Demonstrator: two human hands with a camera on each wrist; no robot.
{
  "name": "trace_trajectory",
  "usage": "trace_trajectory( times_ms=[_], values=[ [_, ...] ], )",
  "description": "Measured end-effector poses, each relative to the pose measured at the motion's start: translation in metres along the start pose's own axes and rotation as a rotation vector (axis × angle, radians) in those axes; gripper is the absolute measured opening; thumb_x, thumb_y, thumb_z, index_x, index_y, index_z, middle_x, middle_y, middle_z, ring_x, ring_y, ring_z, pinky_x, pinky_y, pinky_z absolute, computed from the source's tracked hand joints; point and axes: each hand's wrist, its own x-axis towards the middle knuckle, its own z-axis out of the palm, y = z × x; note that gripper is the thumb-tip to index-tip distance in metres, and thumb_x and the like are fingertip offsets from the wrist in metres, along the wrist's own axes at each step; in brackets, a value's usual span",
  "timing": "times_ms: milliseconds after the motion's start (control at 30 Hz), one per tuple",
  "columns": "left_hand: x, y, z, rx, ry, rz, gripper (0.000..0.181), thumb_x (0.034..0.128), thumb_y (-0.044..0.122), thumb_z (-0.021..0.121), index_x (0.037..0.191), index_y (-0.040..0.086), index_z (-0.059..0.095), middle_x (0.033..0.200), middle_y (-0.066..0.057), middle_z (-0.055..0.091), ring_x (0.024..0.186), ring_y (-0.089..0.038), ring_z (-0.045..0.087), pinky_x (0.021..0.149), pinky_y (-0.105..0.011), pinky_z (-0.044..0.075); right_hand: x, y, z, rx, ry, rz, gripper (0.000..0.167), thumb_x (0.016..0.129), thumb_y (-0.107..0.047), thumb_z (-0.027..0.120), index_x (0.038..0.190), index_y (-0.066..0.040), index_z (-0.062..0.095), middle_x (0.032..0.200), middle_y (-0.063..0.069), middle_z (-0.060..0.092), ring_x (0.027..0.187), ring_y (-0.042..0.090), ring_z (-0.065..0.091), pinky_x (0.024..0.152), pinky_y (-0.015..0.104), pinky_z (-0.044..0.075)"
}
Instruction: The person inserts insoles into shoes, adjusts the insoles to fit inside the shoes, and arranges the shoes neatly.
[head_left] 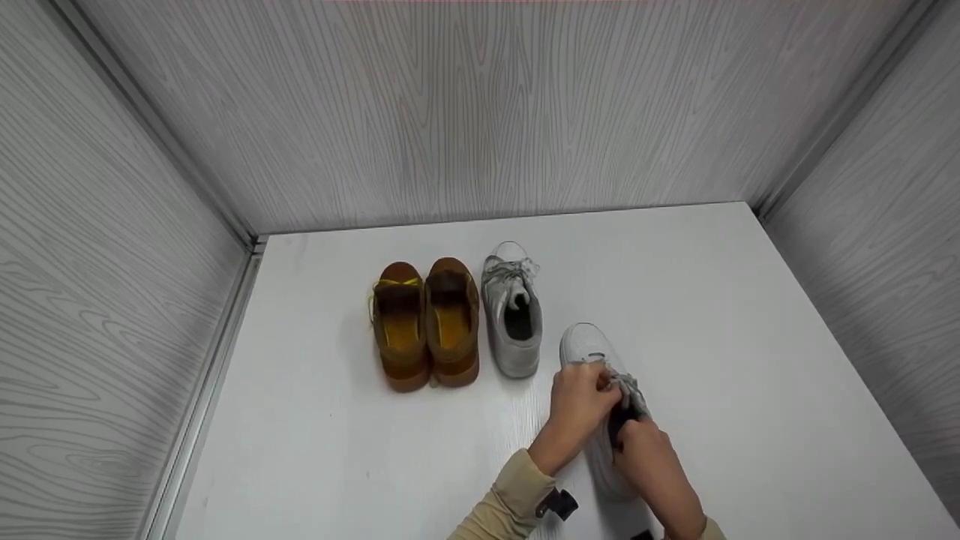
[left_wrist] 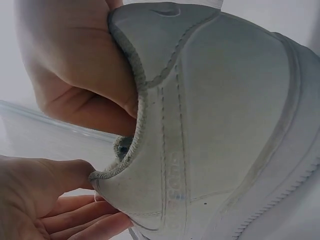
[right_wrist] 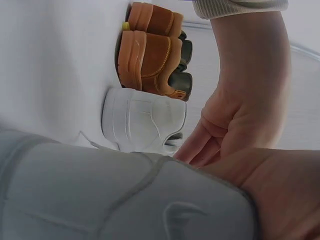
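Observation:
A white lace-up sneaker (head_left: 589, 341) lies on the white surface, toe pointing away. My left hand (head_left: 581, 394) pinches the edge of its opening by the laces (head_left: 624, 382). In the left wrist view, the left thumb and fingers (left_wrist: 75, 220) lie on either side of that edge. Curled over the rim farther back, my right hand (head_left: 651, 454) grips the shoe from inside the opening; its fingertips are hidden. The heel (right_wrist: 125, 195) fills the lower part of the right wrist view, close beside the right hand (right_wrist: 280, 190).
The matching white sneaker (head_left: 517, 356) stands to the left. Beside it is a pair of brown shoes (head_left: 403, 367) with yellow laces. Grey wood-grain panels (head_left: 480, 112) enclose the white tabletop (head_left: 315, 450) at the back and both sides.

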Motion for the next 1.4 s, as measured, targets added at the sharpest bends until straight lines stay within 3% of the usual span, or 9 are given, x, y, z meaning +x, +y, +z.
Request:
trace_trajectory(
  times_ms=[167,300,500,700,900,1067,1267,1400],
  values=[
    [-0.002,-0.001,0.001,0.042,0.012,0.014,0.015,0.0735,0.014,0.078,0.064,0.014,0.066,0.055,0.01,0.052,0.052,-0.004,0.039,0.049,-0.021,0.034,0.001,-0.004,0.001,-0.083,-0.038,-0.015,0.009,0.076,0.012,0.062,0.069,0.007,0.063,0.078,0.025,0.059,0.068,0.028,0.058,0.059,0.046,0.049],
    [-0.003,-0.001,0.001,0.034,-0.005,0.007,0.018,0.0749,0.014,0.078,0.063,0.014,0.064,0.054,0.012,0.048,0.052,-0.003,0.033,0.048,-0.02,0.029,-0.003,-0.007,0.001,-0.124,-0.071,0.032,0.009,0.08,0.01,0.06,0.075,0.01,0.067,0.089,0.029,0.06,0.077,0.033,0.06,0.065,0.049,0.05],
    [-0.001,0.001,0.002,0.04,0.004,0.001,0.014,0.0733,0.015,0.078,0.065,0.015,0.066,0.056,0.011,0.054,0.053,-0.005,0.042,0.051,-0.022,0.037,-0.01,-0.004,0.005,-0.097,0.039,0.03,0.01,0.079,0.009,0.064,0.073,0.005,0.071,0.081,0.022,0.058,0.074,0.036,0.062,0.064,0.049,0.051],
    [-0.001,-0.001,0.003,0.059,0.012,0.003,0.015,0.072,0.016,0.078,0.064,0.016,0.065,0.055,0.011,0.052,0.052,-0.005,0.042,0.05,-0.023,0.036,-0.012,-0.001,0.012,-0.069,0.13,-0.057,0.007,0.079,0.01,0.066,0.077,0.005,0.071,0.091,0.022,0.063,0.084,0.039,0.065,0.069,0.049,0.053],
    [-0.001,-0.001,0.004,0.058,0.03,0.017,0.016,0.0711,0.016,0.078,0.063,0.016,0.064,0.054,0.011,0.049,0.052,-0.007,0.042,0.05,-0.024,0.038,-0.008,0.001,0.014,-0.16,0.085,-0.131,0.004,0.081,0.007,0.064,0.077,0.008,0.063,0.071,0.013,0.056,0.067,0.03,0.056,0.061,0.044,0.048],
    [-0.002,-0.001,0.005,0.055,0.036,0.021,0.016,0.071,0.015,0.079,0.063,0.015,0.064,0.055,0.011,0.05,0.052,-0.007,0.044,0.05,-0.025,0.038,-0.004,0.006,0.013,-0.138,0.041,-0.172,0.009,0.08,0.008,0.062,0.072,0.005,0.059,0.069,0.014,0.054,0.062,0.029,0.054,0.058,0.046,0.046],
    [-0.003,0.0,0.006,-0.01,0.007,0.007,0.011,0.0746,0.012,0.077,0.068,0.015,0.069,0.06,0.01,0.06,0.054,-0.003,0.047,0.051,-0.019,0.039,-0.004,0.009,0.014,-0.112,0.013,-0.171,0.01,0.079,0.003,0.058,0.071,-0.002,0.056,0.061,0.008,0.051,0.055,0.023,0.051,0.051,0.045,0.045],
    [-0.003,0.001,0.006,0.009,0.019,0.014,0.011,0.0744,0.013,0.078,0.068,0.015,0.07,0.062,0.01,0.061,0.054,-0.002,0.049,0.052,-0.019,0.04,-0.004,0.011,0.014,-0.119,-0.036,-0.142,0.02,0.079,0.001,0.058,0.063,-0.007,0.05,0.055,0.004,0.045,0.05,0.018,0.042,0.047,0.043,0.042]
  ],
)
